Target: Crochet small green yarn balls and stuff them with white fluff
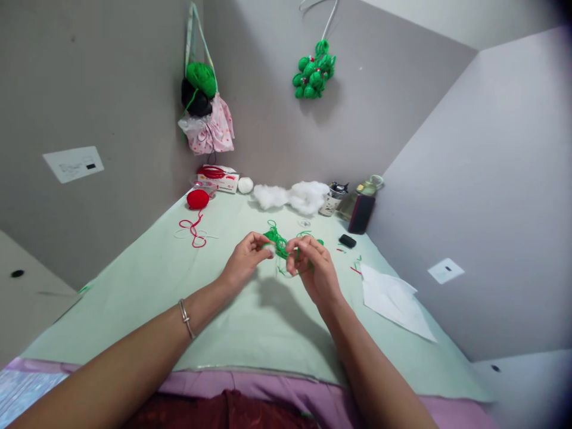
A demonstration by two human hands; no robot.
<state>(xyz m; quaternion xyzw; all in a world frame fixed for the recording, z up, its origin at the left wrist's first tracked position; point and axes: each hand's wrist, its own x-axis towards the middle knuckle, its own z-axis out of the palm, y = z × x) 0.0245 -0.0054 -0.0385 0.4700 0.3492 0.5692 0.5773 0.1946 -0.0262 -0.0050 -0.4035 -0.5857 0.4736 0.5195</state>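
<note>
Presently: L hand (243, 261), pinching sm. green-white piece (269, 250); R hand (316, 265), curled, contents we can't tell; red yarn ball (198, 199), nr far-L corner of surface (134, 298).

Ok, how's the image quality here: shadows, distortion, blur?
Head view: soft shadow on the pale green cover below the left hand and right hand; head view: wide-angle slant to the walls, dark top right corner; head view: green yarn strands look soft, fine detail lost.

A small green-and-white piece (270, 249) is pinched in the left hand (245, 260) beside tangled green yarn (280, 242).
</note>
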